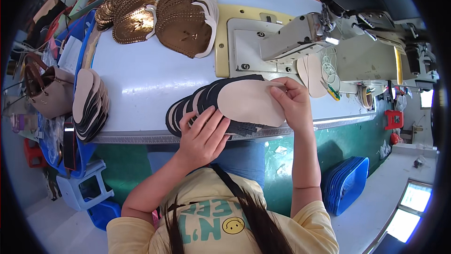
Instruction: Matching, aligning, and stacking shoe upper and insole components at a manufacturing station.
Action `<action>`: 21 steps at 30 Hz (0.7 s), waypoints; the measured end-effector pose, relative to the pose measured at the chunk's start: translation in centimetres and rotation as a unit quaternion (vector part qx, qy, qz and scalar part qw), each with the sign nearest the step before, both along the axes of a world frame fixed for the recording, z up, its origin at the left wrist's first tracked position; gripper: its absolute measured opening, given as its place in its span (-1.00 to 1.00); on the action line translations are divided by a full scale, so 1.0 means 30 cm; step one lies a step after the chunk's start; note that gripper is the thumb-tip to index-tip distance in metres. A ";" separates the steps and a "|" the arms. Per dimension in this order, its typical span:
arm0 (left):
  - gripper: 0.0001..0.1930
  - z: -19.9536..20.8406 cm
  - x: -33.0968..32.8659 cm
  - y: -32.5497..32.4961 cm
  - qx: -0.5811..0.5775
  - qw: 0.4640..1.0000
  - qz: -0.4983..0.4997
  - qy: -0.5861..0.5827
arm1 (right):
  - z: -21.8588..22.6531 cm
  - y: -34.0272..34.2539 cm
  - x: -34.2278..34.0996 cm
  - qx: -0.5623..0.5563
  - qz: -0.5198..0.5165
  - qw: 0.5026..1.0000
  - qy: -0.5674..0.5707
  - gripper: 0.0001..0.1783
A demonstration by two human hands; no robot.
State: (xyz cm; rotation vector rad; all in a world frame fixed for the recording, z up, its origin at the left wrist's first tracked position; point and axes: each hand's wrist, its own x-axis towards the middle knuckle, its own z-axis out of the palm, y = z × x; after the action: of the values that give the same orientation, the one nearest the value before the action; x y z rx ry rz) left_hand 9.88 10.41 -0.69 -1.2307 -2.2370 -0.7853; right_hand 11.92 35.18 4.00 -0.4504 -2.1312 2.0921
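A beige insole [246, 101] lies slanted over a fanned row of black and beige insoles [190, 110] at the table's front edge. At its right end, my right hand [295, 103] pinches this top insole between thumb and fingers. My left hand [203, 135] rests on the row near the insole's left end, fingers stretched out and slightly apart. Another beige insole [314, 78] lies beside the sewing machine [296, 38], to the right of my right hand.
Bronze shoe uppers [183, 31] stand in rows at the back. A second insole pile [89, 103] sits at the left table edge, near a handbag [51, 87]. Scissors [332, 92] and white cord [330, 63] lie at right. Blue baskets [347, 186] stand on the floor.
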 end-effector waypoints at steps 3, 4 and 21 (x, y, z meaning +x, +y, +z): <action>-0.60 -0.012 0.005 -0.002 0.024 1.000 -0.007 -0.014 | -0.004 -0.011 -0.016 0.033 0.036 0.998 -0.025 -0.83; -0.60 -0.018 0.006 -0.001 0.025 1.000 -0.005 -0.016 | -0.019 -0.010 -0.018 0.032 0.035 0.998 -0.030 -0.83; -0.63 -0.031 0.003 -0.001 0.033 0.999 -0.004 0.000 | -0.042 -0.005 -0.020 0.000 0.020 0.999 -0.031 -0.85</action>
State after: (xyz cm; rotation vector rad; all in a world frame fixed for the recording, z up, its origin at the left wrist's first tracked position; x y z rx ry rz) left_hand 9.97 10.39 -1.62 -1.2093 -2.1892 -0.8549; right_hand 11.33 35.02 2.75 -0.4827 -2.1930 2.1270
